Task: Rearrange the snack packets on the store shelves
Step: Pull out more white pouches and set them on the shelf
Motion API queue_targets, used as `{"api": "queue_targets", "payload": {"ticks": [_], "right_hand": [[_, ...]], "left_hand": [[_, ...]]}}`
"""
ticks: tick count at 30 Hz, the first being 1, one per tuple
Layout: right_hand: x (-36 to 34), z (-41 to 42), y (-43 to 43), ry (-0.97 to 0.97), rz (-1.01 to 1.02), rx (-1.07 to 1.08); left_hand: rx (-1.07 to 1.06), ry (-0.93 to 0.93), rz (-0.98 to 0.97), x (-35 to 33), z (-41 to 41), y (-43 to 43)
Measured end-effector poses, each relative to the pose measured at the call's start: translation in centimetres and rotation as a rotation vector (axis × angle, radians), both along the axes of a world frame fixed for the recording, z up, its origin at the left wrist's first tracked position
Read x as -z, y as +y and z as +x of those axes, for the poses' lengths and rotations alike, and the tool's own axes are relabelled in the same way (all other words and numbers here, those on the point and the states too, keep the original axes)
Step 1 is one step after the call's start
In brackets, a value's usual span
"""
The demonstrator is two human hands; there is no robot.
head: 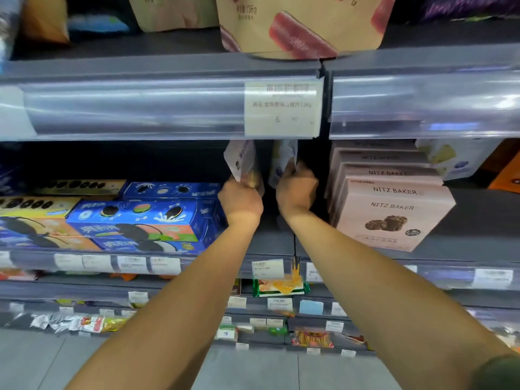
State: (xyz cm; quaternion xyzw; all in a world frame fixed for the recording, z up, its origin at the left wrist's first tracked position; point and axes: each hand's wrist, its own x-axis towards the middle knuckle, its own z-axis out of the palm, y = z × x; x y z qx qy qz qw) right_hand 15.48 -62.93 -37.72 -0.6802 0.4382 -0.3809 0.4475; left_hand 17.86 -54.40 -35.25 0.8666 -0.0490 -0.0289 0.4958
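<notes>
Both my arms reach into the middle shelf (pixel 270 243), in the gap between the blue cookie boxes and the pink boxes. My left hand (pixel 241 199) grips the bottom of a white snack packet (pixel 241 159) held upright. My right hand (pixel 296 190) grips a second white packet (pixel 284 156) with a bluish print, also upright. The two packets stand side by side, a little apart. Their tops are hidden behind the price rail of the shelf above.
Blue cookie boxes (pixel 143 220) fill the shelf to the left. A row of pink Nitz Baker boxes (pixel 391 212) stands to the right. A brown pouch (pixel 298 23) sits on the upper shelf. Lower shelves hold small snack packets (pixel 281 287).
</notes>
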Motion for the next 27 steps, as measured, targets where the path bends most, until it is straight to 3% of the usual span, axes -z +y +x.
{"api": "queue_targets", "payload": {"ticks": [4,14,27], "right_hand": [[-1.0,-3.2,2.9,0.107,-0.019,-0.030],[-3.4,-14.5,8.0,0.012,-0.013,-0.145],[-5.9,-38.9,7.9,0.094,0.018,-0.197]], "left_hand": [[0.004,-0.059,-0.048,-0.7,-3.5,1.8],[0.020,-0.109,-0.122,-3.5,-13.4,9.9],[0.054,-0.066,-0.232,-4.8,-28.5,16.0]]}}
